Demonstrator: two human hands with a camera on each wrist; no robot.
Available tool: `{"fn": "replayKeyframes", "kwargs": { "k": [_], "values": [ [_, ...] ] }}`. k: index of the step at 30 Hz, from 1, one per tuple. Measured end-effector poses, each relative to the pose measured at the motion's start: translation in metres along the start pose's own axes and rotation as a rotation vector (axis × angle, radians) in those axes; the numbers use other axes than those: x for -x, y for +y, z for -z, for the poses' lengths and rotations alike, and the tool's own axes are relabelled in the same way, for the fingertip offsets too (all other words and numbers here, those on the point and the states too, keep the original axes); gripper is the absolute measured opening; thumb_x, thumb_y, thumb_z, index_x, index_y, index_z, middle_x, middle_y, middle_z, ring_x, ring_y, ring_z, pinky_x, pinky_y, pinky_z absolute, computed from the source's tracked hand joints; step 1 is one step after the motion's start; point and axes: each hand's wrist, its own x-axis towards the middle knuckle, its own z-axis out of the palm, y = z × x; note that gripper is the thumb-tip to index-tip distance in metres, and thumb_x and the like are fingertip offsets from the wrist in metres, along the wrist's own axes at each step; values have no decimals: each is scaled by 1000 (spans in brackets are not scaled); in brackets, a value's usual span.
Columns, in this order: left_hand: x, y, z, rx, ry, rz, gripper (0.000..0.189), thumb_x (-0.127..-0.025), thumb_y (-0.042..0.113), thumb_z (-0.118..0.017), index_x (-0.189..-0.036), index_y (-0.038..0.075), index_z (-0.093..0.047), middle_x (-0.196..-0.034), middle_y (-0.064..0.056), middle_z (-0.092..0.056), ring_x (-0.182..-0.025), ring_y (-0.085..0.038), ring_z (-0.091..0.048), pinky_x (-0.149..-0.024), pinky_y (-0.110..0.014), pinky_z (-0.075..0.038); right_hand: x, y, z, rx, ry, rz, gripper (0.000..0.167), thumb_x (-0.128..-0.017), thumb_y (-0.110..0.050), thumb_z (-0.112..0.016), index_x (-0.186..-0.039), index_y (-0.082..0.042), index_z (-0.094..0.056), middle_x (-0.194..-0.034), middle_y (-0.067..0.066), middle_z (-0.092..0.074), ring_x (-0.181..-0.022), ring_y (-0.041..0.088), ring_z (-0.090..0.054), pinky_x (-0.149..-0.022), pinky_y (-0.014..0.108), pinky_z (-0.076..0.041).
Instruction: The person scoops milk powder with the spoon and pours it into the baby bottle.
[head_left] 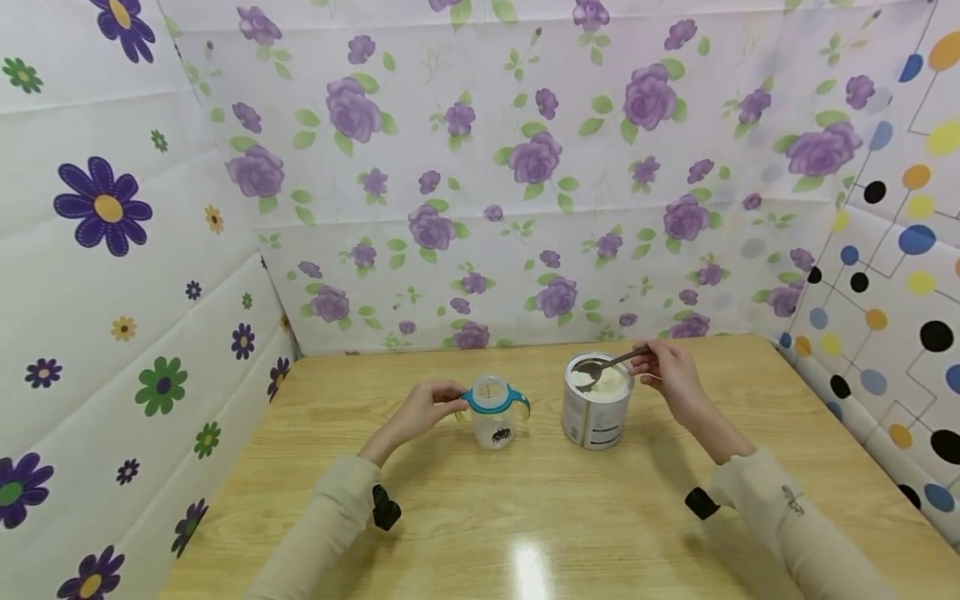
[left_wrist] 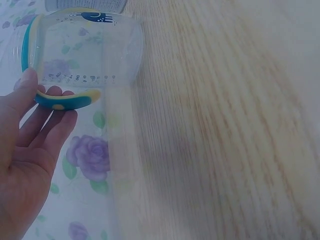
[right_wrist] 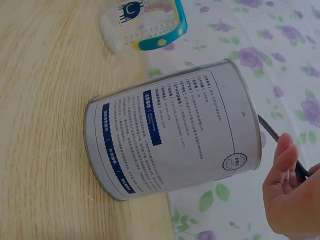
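Note:
A clear baby bottle [head_left: 492, 425] with a blue collar and two side handles stands upright on the table, its top uncovered. My left hand [head_left: 428, 411] pinches its left handle [left_wrist: 67, 101] between thumb and fingers. To the right stands an open milk powder can [right_wrist: 175, 130], pale powder [head_left: 611, 382] visible inside. My right hand [head_left: 670, 376] holds a dark spoon [head_left: 617, 360] by its handle, the bowl inside the can's mouth at the powder. In the right wrist view the can hides the spoon's bowl.
The wooden table [head_left: 465, 508] carries the bottle and can, which stand a small gap apart. A flowered cloth [head_left: 480, 208] hangs behind the table, with patterned cloths at both sides. A dark wrist camera [head_left: 386, 507] hangs below the left sleeve, and another [head_left: 702, 503] by the right.

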Motion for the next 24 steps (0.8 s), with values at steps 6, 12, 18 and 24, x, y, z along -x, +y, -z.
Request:
{"fn": "replayKeyframes", "kwargs": {
  "k": [6, 12, 18, 24],
  "values": [
    [-2, 0, 2, 1, 10, -14, 22, -92, 19, -66, -111, 8, -70, -105, -11, -71, -94, -22, -68, -81, -26, -57, -3, -1, 2, -43, 12, -44, 31, -106, -27, -37, -96, -12, -63, -76, -6, -63, -66, 5, -63, -57, 15, -52],
    [-2, 2, 2, -12, -4, -11, 19, -92, 18, -67, -109, 10, -71, -101, -8, -72, -90, -19, -68, -81, -26, -57, 0, -7, 2, -88, 22, -72, 35, -106, -20, -34, -90, -14, -64, -74, -5, -63, -64, 6, -62, -56, 16, -52],
    [-2, 8, 2, -28, -13, -27, 19, -92, 13, -66, -109, 5, -71, -100, -13, -72, -90, -26, -68, -83, -30, -58, 4, -12, 2, -142, 11, -58, 38, -106, -19, -33, -87, -14, -66, -75, -5, -63, -64, 6, -61, -57, 16, -52],
    [-1, 3, 3, -33, -19, -47, 18, -92, 16, -66, -108, 8, -71, -100, -11, -72, -90, -23, -68, -83, -31, -58, 1, -8, 3, -186, 22, -90, 36, -106, -19, -36, -88, -13, -67, -74, -5, -64, -62, 6, -61, -58, 16, -53]
  ]
}}
